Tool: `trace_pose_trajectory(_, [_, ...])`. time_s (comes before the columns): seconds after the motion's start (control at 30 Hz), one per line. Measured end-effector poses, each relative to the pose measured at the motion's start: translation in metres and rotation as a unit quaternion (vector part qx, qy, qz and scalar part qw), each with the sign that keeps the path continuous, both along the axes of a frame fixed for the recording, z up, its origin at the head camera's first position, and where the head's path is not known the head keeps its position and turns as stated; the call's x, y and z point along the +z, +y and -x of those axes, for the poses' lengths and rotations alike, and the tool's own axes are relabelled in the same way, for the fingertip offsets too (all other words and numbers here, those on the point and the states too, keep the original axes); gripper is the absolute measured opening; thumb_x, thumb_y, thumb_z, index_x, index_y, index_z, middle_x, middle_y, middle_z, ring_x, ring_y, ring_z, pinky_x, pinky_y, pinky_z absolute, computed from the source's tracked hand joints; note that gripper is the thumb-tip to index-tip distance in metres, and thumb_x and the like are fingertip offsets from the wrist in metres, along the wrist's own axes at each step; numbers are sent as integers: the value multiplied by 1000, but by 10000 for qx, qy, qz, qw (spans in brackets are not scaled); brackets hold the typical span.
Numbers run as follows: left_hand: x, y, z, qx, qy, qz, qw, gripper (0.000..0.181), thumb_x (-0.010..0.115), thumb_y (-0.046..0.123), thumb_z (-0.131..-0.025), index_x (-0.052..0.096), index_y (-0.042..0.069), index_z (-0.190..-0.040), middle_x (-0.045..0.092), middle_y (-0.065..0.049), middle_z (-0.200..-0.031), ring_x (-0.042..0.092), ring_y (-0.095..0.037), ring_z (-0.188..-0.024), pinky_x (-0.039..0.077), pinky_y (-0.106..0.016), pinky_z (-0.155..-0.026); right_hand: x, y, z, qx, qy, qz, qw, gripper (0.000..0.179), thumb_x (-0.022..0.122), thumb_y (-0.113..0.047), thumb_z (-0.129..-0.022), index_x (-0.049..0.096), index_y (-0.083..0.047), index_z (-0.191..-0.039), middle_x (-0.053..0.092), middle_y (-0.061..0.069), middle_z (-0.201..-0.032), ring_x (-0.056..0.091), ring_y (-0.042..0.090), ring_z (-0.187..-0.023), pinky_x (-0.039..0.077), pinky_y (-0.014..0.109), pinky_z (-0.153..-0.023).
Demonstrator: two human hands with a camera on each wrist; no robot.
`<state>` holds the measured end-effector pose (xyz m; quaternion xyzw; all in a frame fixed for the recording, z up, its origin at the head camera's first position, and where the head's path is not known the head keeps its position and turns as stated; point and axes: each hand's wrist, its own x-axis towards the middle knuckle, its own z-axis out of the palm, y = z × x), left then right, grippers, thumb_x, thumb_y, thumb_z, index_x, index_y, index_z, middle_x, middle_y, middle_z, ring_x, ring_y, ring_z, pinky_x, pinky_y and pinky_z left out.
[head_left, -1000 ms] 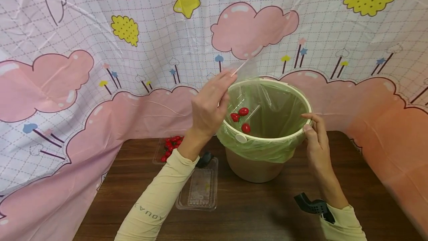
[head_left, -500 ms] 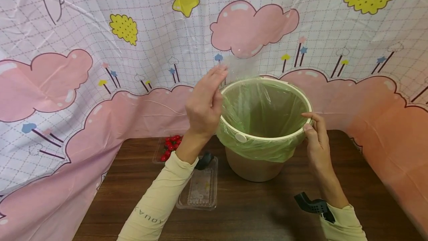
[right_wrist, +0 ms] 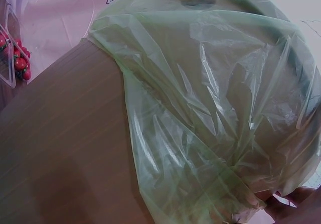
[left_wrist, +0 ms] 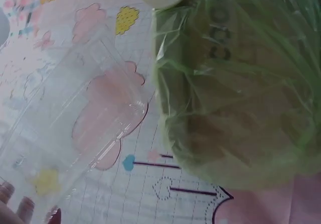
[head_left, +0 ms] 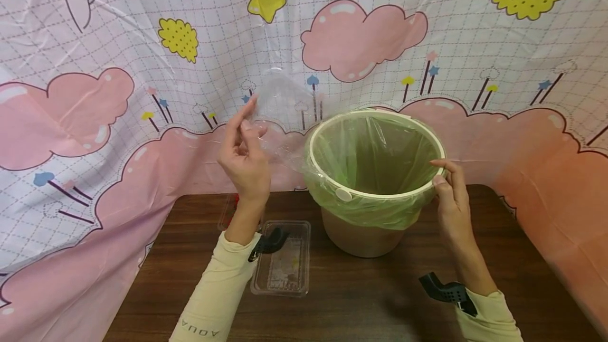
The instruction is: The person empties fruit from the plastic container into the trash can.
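Note:
My left hand is raised left of the bin and pinches a clear plastic tray near its edge. The left wrist view shows the clear tray tilted, with no fruit visible in it, and fingertips at its lower corner. A beige bin stands on the table, lined with a thin green bag folded over its rim. My right hand grips the rim at the right, thumb outside. The bin's bottom is hidden.
A second clear tray, with small bits in it, lies on the wooden table. Behind the left forearm is a container of small red fruits, mostly hidden in the head view. A patterned curtain hangs close behind the bin.
Three red fruits seen at the bin's mouth one second ago have dropped out of sight. My left hand has moved left, carrying the clear tray from over the bin. The right hand stays.

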<state>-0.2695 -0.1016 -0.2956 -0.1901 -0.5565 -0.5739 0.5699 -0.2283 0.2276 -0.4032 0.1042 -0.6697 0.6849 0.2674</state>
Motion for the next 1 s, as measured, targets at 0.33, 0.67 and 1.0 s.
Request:
trace_pose_trajectory(0.33, [-17, -23, -39, -148, -333, -782, 9963, 29, 44, -10, -101, 67, -16, -116, 70, -27, -119, 68, -41, -110, 62, -39, -72, 3, 2, 1, 109, 113, 101, 9998, 36, 41, -12, -108, 49, 4, -139, 32, 1, -90, 38, 20, -94, 28, 30, -77])
trace_pose_trajectory(0.67, [-73, -62, -55, -601, -755, -1451, 9847, 27, 46, -7, -104, 65, -17, -120, 67, -30, -123, 69, -38, -112, 62, -37, -74, 1, 6, -1, -70, -57, -12, 10000, 34, 41, -12, -108, 52, -1, -138, 32, 0, -80, 36, 18, -75, 33, 26, -69])
trace_pose_trajectory(1.0, [-114, -103, -91, -822, -971, -1851, 9745, 26, 50, -5, -104, 61, -22, -121, 64, -34, -125, 67, -40, -113, 62, -37, -73, 0, 1, 0, 1, -142, -221, 9997, 37, 38, -15, -110, 49, -2, -142, 40, 4, -93, 42, 21, -86, 36, 28, -74])
